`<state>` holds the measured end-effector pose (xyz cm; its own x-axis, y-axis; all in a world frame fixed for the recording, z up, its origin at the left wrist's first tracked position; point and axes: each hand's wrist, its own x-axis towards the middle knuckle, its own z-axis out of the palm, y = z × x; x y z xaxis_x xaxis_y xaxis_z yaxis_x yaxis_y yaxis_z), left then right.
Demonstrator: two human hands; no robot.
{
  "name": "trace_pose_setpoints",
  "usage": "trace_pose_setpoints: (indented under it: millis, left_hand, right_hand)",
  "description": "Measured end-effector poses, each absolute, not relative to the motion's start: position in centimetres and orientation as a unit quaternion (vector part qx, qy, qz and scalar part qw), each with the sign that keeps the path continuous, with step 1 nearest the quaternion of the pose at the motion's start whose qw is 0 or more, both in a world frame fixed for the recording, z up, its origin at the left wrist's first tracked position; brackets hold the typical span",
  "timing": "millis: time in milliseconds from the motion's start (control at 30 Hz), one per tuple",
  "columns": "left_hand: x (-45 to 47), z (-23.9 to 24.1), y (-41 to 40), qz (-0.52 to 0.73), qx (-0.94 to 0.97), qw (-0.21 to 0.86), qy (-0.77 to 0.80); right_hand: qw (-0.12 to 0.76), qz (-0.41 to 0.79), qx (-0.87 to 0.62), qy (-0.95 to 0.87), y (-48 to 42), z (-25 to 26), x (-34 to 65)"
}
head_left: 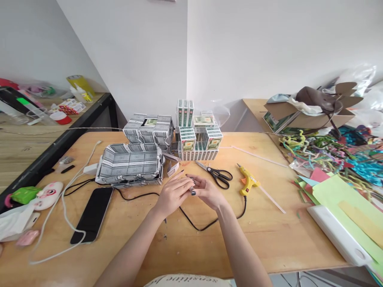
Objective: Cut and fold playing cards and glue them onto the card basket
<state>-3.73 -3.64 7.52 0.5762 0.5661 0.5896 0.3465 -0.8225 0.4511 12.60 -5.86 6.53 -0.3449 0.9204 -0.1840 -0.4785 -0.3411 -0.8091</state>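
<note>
Left hand and right hand meet above table; fingertips partly hidden. Scissors, glue gun lie beyond, rightward. Phone at left.

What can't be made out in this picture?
Head view: whatever lies between the left hand and right hand, mostly covered by their grip.
Head view: fine print on the green-and-white boxes, too small.
Head view: the shirt, cut off by the bottom edge.
Head view: lower contents of the cardboard box, hidden by its walls.
</note>
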Motion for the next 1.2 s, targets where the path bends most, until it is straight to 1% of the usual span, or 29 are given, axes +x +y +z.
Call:
trace_pose_setpoints:
  millis: [200,433,567,767,833,933,1033,1133,1200]
  left_hand:
    - [-3.6,7.4,-3.8,0.38,0.877,0.144,0.257]
    - [-3.3,6.5,-4.0,0.383,0.85,0.233,0.277]
    - [-3.4,6.6,-4.0,0.379,0.861,0.215,0.263]
    - [-3.5,7.0,-4.4,0.38,0.861,0.205,0.268]
    - [-3.5,7.1,-4.6,0.376,0.856,0.223,0.276]
    - [-3.7,7.5,-5.0,0.361,0.836,0.291,0.294]
    - [-4.4,7.7,-5.1,0.369,0.77,0.399,0.334]
    - [-5.4,7.4,-5.0,0.436,0.622,0.532,0.374]
    - [-5.9,7.2,-5.0,0.426,0.514,0.632,0.393]
  right_hand:
    - [0.458,0.755,-0.335,-0.329,-5.9,7.1,12.1]
    - [0.486,0.723,-0.363,-0.33,-6.0,6.3,11.9]
    - [0.487,0.72,-0.372,-0.326,-6.3,6.3,12.0]
    - [0.427,0.759,-0.371,-0.322,-6.7,7.0,11.8]
    - [0.428,0.75,-0.383,-0.328,-6.8,6.8,11.6]
    - [0.455,0.713,-0.397,-0.357,-6.9,6.5,11.4]
    - [0.483,0.66,-0.402,-0.412,-7.1,6.5,11.6]
    - [0.51,0.567,-0.431,-0.483,-7.3,7.1,12.1]
    - [0.508,0.502,-0.452,-0.534,-7.5,7.6,12.4]
